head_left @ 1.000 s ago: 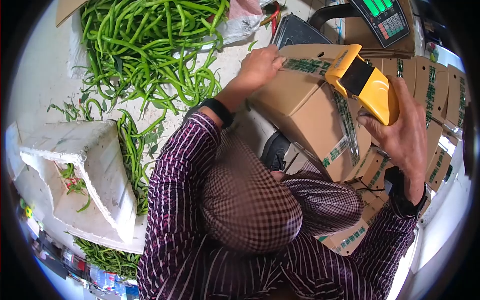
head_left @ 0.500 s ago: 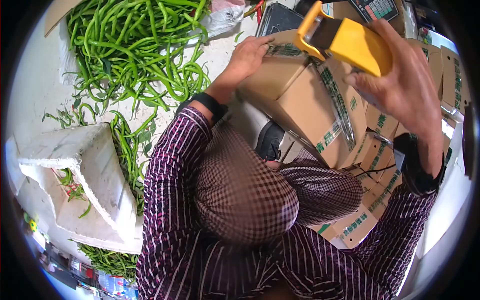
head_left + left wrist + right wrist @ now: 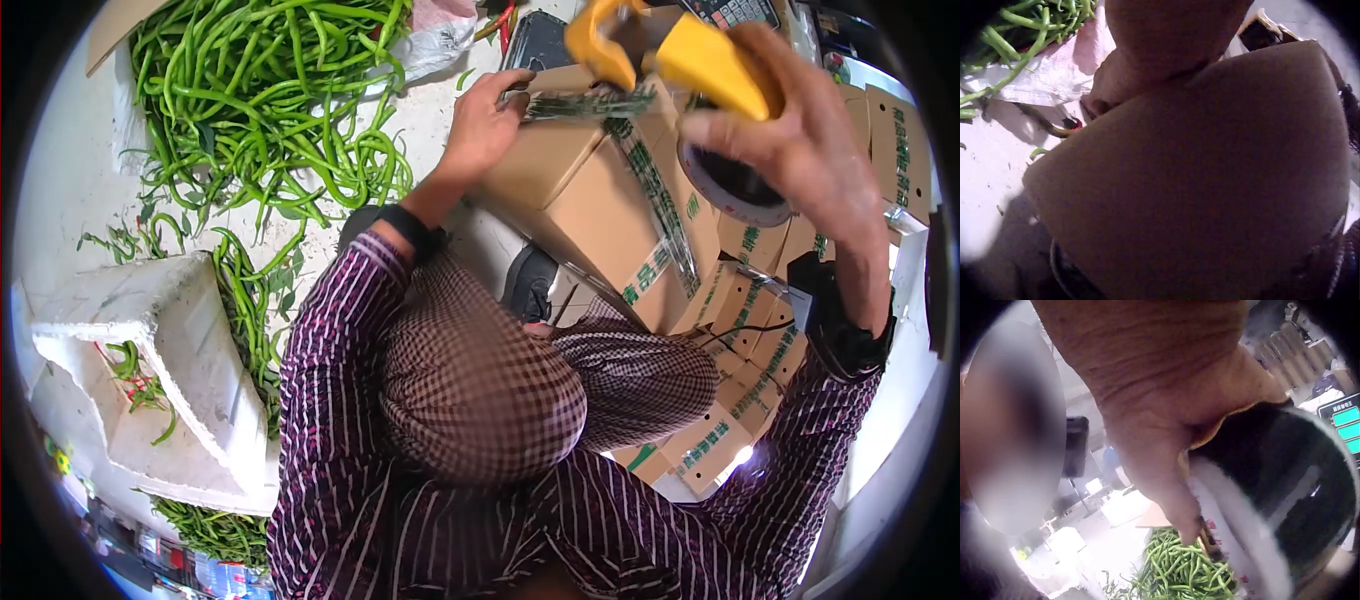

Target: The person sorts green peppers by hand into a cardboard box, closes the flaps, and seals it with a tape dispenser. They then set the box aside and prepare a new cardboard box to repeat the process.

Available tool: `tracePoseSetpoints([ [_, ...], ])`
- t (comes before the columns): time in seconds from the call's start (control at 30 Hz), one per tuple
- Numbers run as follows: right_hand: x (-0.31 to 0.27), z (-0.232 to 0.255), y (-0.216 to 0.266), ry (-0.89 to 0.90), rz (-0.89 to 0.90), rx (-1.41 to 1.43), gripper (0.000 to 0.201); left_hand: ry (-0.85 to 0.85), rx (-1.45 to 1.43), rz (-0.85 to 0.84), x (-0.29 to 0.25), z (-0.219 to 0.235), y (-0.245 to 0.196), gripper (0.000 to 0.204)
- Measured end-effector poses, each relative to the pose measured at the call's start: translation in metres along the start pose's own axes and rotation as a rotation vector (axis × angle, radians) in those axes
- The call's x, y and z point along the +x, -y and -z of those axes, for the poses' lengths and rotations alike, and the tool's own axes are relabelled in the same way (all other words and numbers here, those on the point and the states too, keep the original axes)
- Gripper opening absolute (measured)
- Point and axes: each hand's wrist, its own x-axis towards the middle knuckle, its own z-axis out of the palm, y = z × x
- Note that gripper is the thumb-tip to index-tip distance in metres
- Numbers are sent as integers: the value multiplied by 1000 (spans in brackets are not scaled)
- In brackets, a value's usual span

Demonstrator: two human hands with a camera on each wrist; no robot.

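A cardboard box (image 3: 610, 210) stands tilted before the person, with clear tape printed in green (image 3: 650, 185) along its top and across one end. The left hand (image 3: 482, 125) rests on the box's far left edge, fingers at the tape; in the left wrist view the hand (image 3: 1166, 44) lies over the edge of the dark box side (image 3: 1197, 175). The right hand (image 3: 800, 140) grips a yellow tape dispenser (image 3: 710, 65), blurred, above the box's far end. A tape roll (image 3: 735, 185) hangs under that hand, and in the right wrist view the roll (image 3: 1272, 487) fills the right side beside the hand (image 3: 1160, 425).
Green peppers (image 3: 270, 110) lie heaped at the far left. A white foam box (image 3: 200, 350) lies on its side at the left. Several cardboard boxes (image 3: 745, 400) stand at the right, and a scale display (image 3: 1346, 428) shows in the right wrist view. A shoe (image 3: 528, 285) is beside the box.
The dispenser has tilted and turned in the right hand, bringing its tape roll into view. Box and left hand have shifted left in the head view.
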Motion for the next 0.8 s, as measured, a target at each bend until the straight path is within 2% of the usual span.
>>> tracePoseSetpoints([
  [0.03,1,-1,-4,-73,43,110,90,5,-4,5,-6,-2,-13,36],
  [0.1,1,-4,-6,-122,125,29,88,-35,-207,-37,-15,-1,-36,42],
  [0.13,1,-2,-4,-131,143,-50,90,-41,-204,-46,-13,3,-40,42],
  [0.17,0,1,3,-132,149,-53,90,-7,-85,-140,-13,6,-42,44],
  [0.2,-1,5,12,-27,62,-113,92,30,33,-231,-15,7,-44,47],
  [0.23,-2,7,16,77,-29,-172,94,1,18,-236,-18,7,-50,51],
  [0.27,-6,4,12,78,-30,-173,94,2,16,-235,-21,8,-56,51],
  [0.33,-10,-8,3,-206,105,-197,94,-37,19,-356,-23,11,-69,46],
  [0.37,-10,-7,4,-206,103,-197,94,-34,19,-357,-22,11,-77,46],
  [0.43,-9,-2,12,-53,45,-108,91,10,87,-526,-22,9,-88,46],
  [0.47,-10,-1,13,-53,49,-110,91,5,88,-526,-23,8,-90,46],
  [0.53,-18,1,13,-22,60,-140,92,92,-8,-375,-24,6,-94,53],
  [0.6,-25,-2,1,-65,72,-206,93,114,57,-381,-23,8,-94,59],
  [0.67,-27,-3,-10,-91,9,-57,97,143,118,-382,-21,5,-91,66],
  [0.73,-36,-6,-5,-59,-5,-69,97,232,136,-291,-14,2,-88,77],
  [0.8,-46,-6,-3,-33,-14,-85,97,254,106,-265,-16,2,-90,77],
])
